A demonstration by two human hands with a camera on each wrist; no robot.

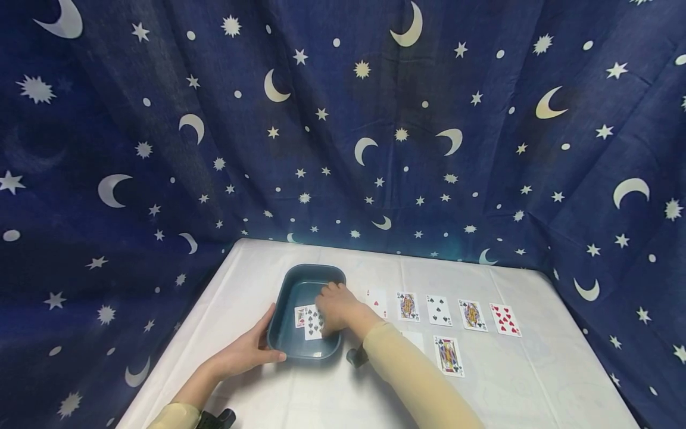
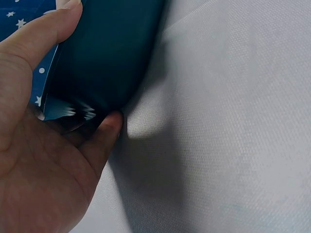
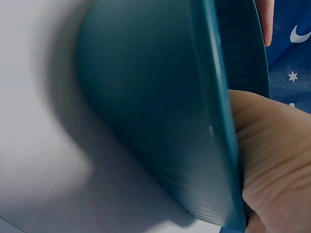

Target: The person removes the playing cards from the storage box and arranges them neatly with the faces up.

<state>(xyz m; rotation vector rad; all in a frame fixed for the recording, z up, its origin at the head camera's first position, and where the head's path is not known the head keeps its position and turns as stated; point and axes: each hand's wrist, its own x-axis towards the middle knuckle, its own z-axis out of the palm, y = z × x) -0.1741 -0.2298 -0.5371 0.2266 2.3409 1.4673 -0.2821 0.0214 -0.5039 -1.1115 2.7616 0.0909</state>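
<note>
A blue-green plastic basin (image 1: pixel 304 351) stands on the left part of the table. My left hand (image 1: pixel 243 351) grips its left side, thumb by the near rim; in the left wrist view that hand (image 2: pixel 48 126) spans the basin's wall (image 2: pixel 112 53). My right hand (image 1: pixel 339 307) reaches over the right rim into the basin, fingers bent, and appears to hold the edge of a black-suited playing card (image 1: pixel 312 325). Another card (image 1: pixel 299 316) lies partly under that one. The right wrist view shows the right hand (image 3: pixel 277 160) over the rim, its fingertips hidden by the basin's wall (image 3: pixel 160 97).
Right of the basin, face-up cards form a row, from an ace of hearts (image 1: pixel 377 302) to a red heart card (image 1: pixel 505 320). Nearer lies a jack (image 1: pixel 449 356), beside a card (image 1: pixel 414 339) partly covered by the right sleeve. A starry blue curtain (image 1: pixel 343 179) surrounds the white-covered table (image 1: pixel 536 381).
</note>
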